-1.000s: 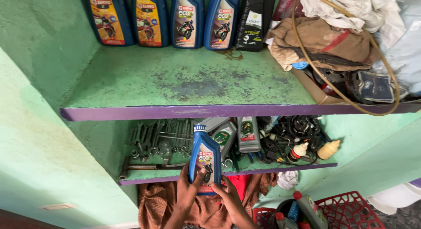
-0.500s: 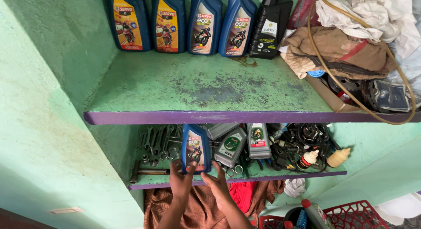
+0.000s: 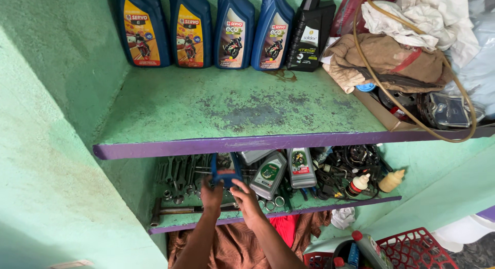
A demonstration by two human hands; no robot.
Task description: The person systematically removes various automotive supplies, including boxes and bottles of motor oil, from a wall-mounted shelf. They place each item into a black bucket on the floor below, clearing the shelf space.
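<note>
a blue oil bottle [image 3: 225, 168] is gripped from below by the left hand [image 3: 212, 192] and right hand [image 3: 245, 198], fingers closed around it, on the lower shelf [image 3: 268, 211] beside grey bottles [image 3: 281, 171].

Four blue oil bottles [image 3: 206, 28] on the upper shelf [image 3: 232, 101]; wrenches [image 3: 178, 173] below.

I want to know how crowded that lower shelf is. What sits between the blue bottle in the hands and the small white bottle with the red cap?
In the head view, two grey oil bottles and a tangle of black cables lie between the blue bottle and the white bottle.
</note>
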